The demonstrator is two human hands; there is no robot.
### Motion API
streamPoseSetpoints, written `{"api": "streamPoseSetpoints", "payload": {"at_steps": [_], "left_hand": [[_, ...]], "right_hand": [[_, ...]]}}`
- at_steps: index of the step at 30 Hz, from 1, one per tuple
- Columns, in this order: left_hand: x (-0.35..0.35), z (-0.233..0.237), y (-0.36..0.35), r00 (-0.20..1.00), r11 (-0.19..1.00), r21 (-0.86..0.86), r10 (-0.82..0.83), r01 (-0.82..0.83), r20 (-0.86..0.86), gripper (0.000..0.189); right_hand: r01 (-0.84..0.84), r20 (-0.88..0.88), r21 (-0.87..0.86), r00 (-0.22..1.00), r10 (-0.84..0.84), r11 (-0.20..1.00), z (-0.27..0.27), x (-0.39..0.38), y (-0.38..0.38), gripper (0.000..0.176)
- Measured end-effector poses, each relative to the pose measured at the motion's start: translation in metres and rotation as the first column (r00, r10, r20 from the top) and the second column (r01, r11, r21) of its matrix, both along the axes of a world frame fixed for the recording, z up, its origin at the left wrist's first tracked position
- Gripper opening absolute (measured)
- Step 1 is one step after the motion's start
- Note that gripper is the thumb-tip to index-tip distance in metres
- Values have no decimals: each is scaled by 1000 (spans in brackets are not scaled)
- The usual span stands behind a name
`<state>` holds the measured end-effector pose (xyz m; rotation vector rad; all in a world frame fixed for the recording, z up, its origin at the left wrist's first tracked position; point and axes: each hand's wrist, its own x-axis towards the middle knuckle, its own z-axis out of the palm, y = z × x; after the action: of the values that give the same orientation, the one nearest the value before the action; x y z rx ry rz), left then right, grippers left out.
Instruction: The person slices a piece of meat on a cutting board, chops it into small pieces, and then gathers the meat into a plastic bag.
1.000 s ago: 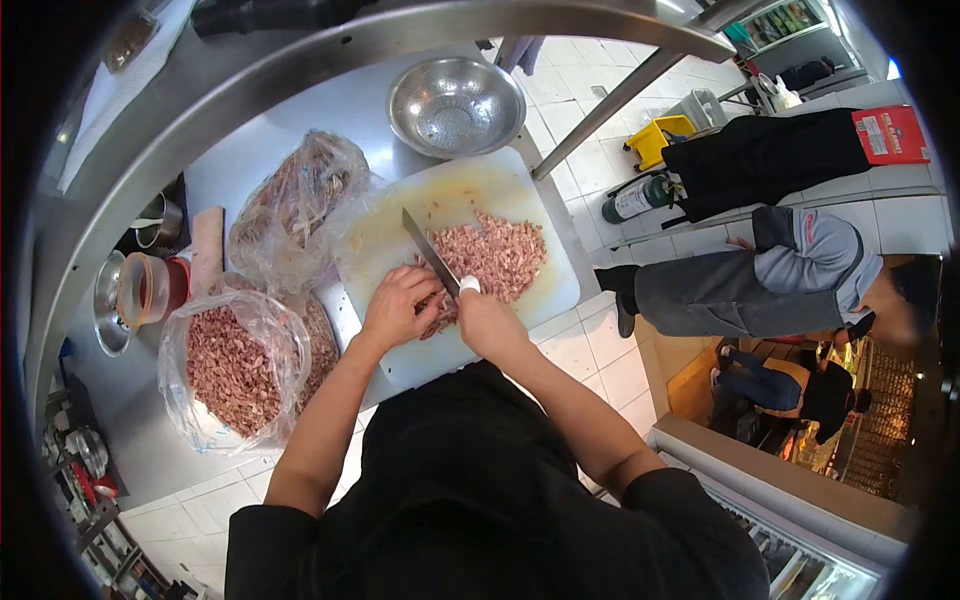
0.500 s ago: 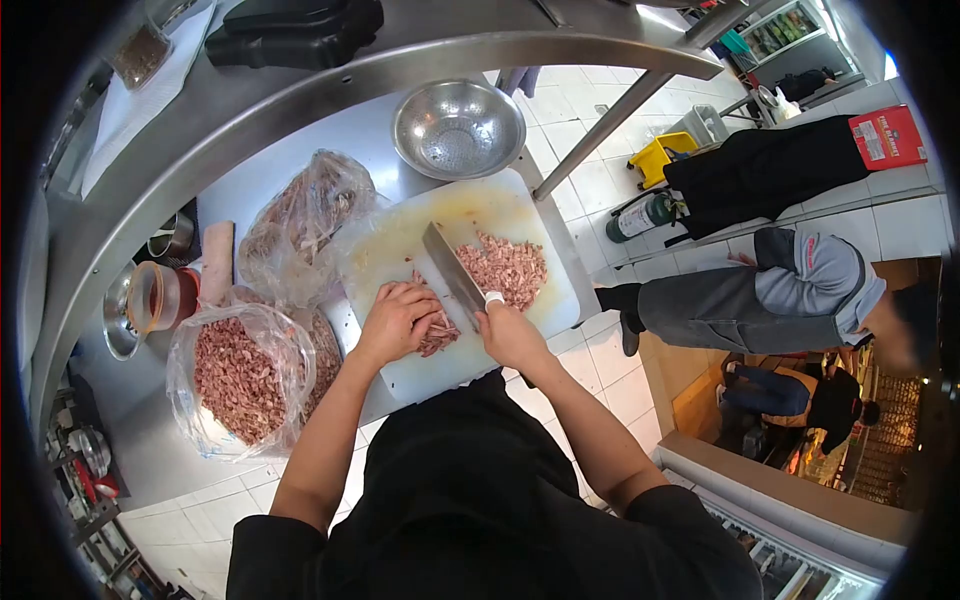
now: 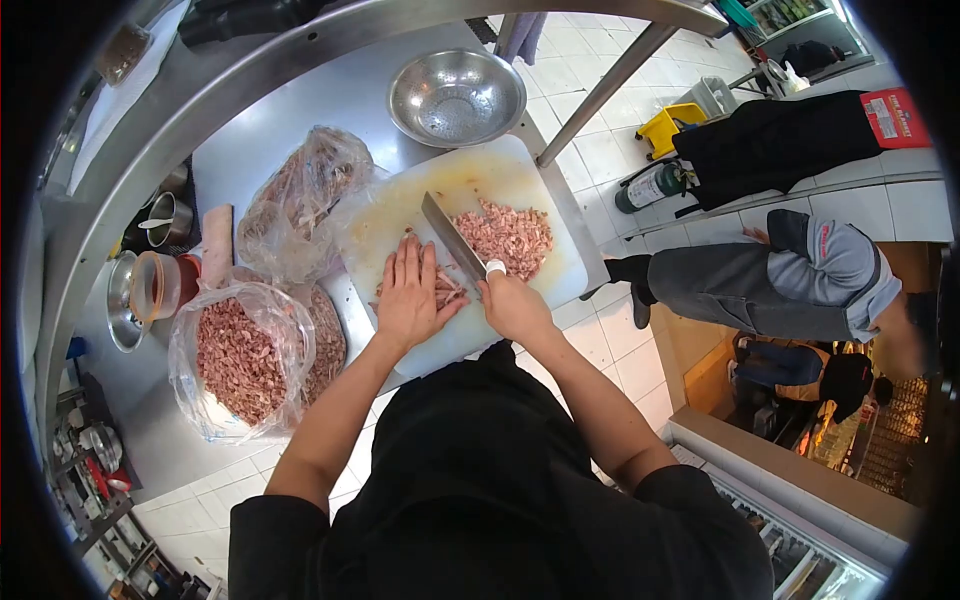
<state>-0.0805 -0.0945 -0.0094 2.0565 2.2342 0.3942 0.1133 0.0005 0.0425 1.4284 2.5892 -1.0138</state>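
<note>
My right hand [image 3: 514,308] is wrapped round the white handle of a knife [image 3: 452,232] with a broad blade. The blade lies across the middle of the white cutting board [image 3: 385,215], pointing away from me. My left hand [image 3: 409,297] rests flat on strips of meat [image 3: 447,289] left of the blade, its fingers stretched out and pointing away. Part of that meat is hidden under the palm. To the right of the knife is a heap of chopped meat [image 3: 508,238] on the board.
An open plastic bag of chopped meat [image 3: 240,365] and another filled plastic bag [image 3: 300,205] stand to the left. A metal bowl [image 3: 457,98] sits beyond the board. A metal rail [image 3: 330,38] arches over the table. A person in grey [image 3: 790,275] is at the right.
My left hand has opened from bent fingers to a flat, stretched-out hand on the meat strips. The knife stays in my right hand, nearly in place. The view has shifted slightly.
</note>
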Motion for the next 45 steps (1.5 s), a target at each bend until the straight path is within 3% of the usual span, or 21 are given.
{"api": "streamPoseSetpoints", "payload": {"at_steps": [1,7,11,13,14,16,19,23,26,27,30,34,35,38,39,40,42,44,45], "left_hand": [[3,-5,3,999,994,95,45,-48,28,107],[9,-11,3,985,1000,8,-14,13,170,88],[7,1,1,978,995,97,-50,30,200,84],[5,15,0,961,982,186,-62,11,268,62],[0,15,3,960,983,186,-63,12,272,62],[-18,10,11,909,946,267,-268,185,319,38],[-23,1,21,890,929,233,-350,289,293,23],[-20,-6,17,896,921,279,-347,271,278,25],[-21,-6,18,902,920,281,-347,275,255,25],[-21,-9,20,909,917,302,-340,263,241,24],[-21,-9,19,909,906,333,-347,261,232,25],[-21,-9,18,907,910,322,-344,259,243,26],[-22,-9,18,905,912,320,-344,258,251,26],[-21,-13,15,913,918,306,-329,251,240,24],[-21,-15,17,914,914,321,-331,248,236,24],[-21,-16,16,913,913,325,-332,248,236,23],[-23,-13,17,914,919,311,-323,241,246,23],[-22,-14,15,909,925,288,-325,248,262,23],[-21,-15,15,910,923,308,-315,229,269,23]], "right_hand": [[-8,10,22,1000,8,1000,0,1,-1,33],[-41,104,36,994,37,999,11,-3,-7,32],[-28,123,7,992,27,1000,15,-6,-7,30],[-34,127,-4,991,34,999,26,-6,-6,27],[-43,129,-17,991,44,999,32,-6,-6,24],[-50,158,-57,986,59,997,41,-7,-5,23],[-54,140,-84,988,66,995,45,0,-13,22],[43,120,-71,992,-34,997,30,-6,-41,25],[17,31,-22,999,-16,1000,-31,-18,-30,27],[11,94,-90,996,-3,996,-9,-28,-12,22],[2,74,-152,997,10,988,38,-23,-11,23],[92,82,-122,993,-83,988,-13,-27,-40,23],[73,-34,7,997,-73,997,-37,-24,-33,29],[40,-38,-55,998,-42,998,8,-25,-10,28],[40,4,-192,999,-40,981,39,-22,-16,28],[33,5,-186,999,-33,982,21,-17,-27,28],[36,-105,83,994,-28,996,-39,-16,-47,30],[86,-102,66,992,-79,994,-39,-31,-33,30],[71,-60,-41,995,-74,997,-22,-36,-17,24]]}}
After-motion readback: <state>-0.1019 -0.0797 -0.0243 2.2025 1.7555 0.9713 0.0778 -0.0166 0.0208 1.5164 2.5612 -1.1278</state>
